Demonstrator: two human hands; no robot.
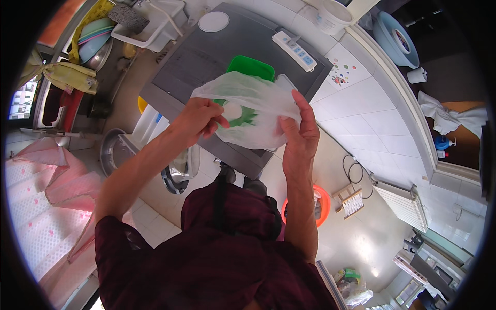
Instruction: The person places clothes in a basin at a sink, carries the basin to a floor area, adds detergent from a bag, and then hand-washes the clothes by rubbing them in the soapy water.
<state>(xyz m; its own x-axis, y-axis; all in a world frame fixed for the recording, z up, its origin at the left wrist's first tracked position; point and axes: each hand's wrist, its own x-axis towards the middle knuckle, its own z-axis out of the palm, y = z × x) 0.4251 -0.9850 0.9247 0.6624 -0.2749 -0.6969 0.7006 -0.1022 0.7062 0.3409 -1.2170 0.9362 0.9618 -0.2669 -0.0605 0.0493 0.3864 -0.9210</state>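
A thin translucent plastic bag [248, 93] is spread between my two hands above a dark grey appliance top. My left hand [205, 116] pinches the bag's left edge between thumb and fingers. The bag's right side is gripped by my right hand [300, 122], with the thumb in front and some fingers behind the film. Green and a round white shape show through and below the bag; what they belong to is unclear. Just behind the bag, a green plastic container [252, 66] stands on the appliance top [186, 58], partly covered by it.
A power strip [295, 51] and a white round lid [214, 21] lie on the appliance top. Beyond its left corner is a white sink [155, 31]. An orange basin [323, 205] and small folding stool [350, 201] stand on the floor at right.
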